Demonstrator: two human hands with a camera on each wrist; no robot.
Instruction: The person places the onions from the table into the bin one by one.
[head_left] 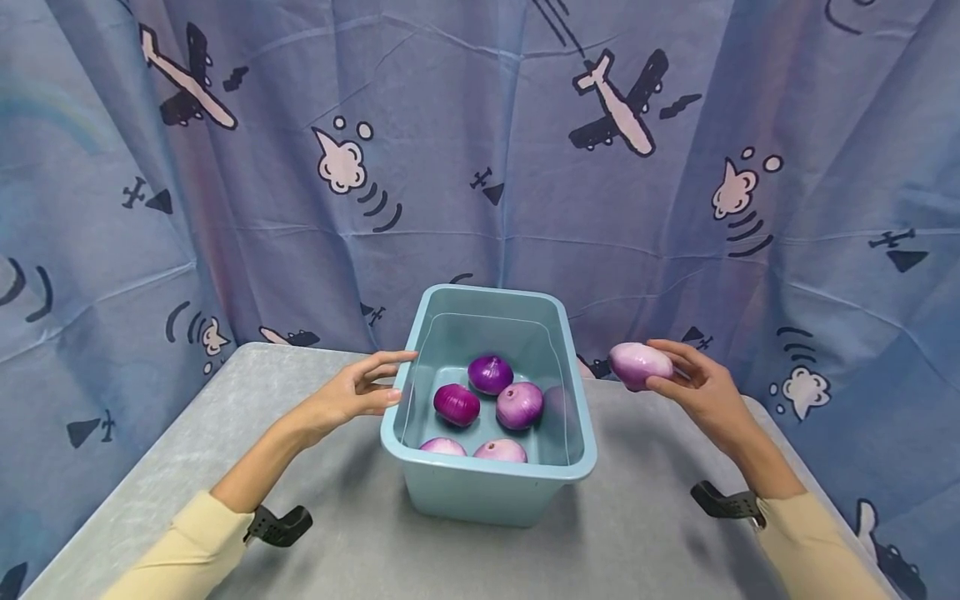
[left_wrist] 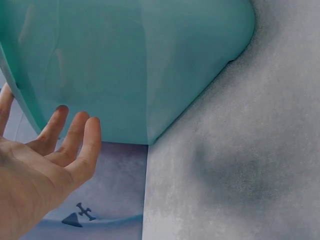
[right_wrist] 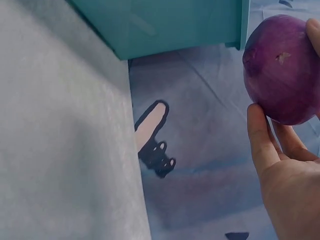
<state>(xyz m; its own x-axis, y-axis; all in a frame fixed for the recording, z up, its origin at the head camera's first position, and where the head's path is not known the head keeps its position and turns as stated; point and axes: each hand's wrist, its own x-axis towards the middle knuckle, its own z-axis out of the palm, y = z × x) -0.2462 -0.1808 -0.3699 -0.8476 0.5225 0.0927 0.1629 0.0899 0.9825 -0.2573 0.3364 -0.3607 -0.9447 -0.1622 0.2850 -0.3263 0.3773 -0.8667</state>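
Observation:
A light blue plastic bin point(head_left: 489, 481) stands on the grey table point(head_left: 352, 533) and holds several peeled purple onions point(head_left: 519, 405). My left hand point(head_left: 358, 390) is open, its straight fingers reaching the bin's left wall near the rim; the left wrist view shows the fingers point(left_wrist: 75, 140) right by the bin's side point(left_wrist: 145, 65). To the right of the bin, above the table, my right hand point(head_left: 693, 385) holds a pale purple onion point(head_left: 639, 363) in its fingertips. Up close in the right wrist view the onion point(right_wrist: 280, 70) rests against the fingers point(right_wrist: 262, 140).
A blue curtain with aeroplane and cloud prints point(head_left: 480, 150) hangs close behind and around the table. The table's back edge lies just behind the bin. Black wrist camera mounts point(head_left: 279, 525) sit on both sleeves.

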